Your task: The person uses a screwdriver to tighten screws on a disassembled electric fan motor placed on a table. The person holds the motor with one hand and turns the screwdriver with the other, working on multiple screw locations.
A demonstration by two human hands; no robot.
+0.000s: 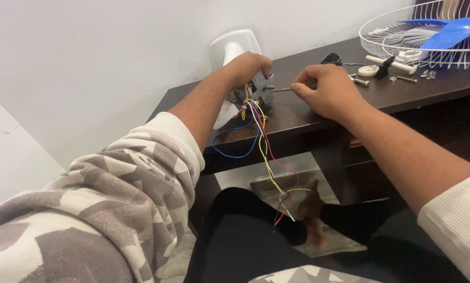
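Observation:
My left hand (248,67) grips a small grey fan motor (261,88) at the left end of a dark wooden table (297,112). A metal shaft (281,89) sticks out of the motor to the right. My right hand (324,90) pinches the end of that shaft between thumb and fingers. Red, yellow, blue and black wires (261,141) hang from the motor over the table's front edge down toward my lap.
A white fan housing (234,46) stands behind my left hand by the wall. At the table's right end lie a white wire fan guard (428,31), a blue fan blade (455,29), a white knob (368,70), a black part (330,58) and several screws (428,74).

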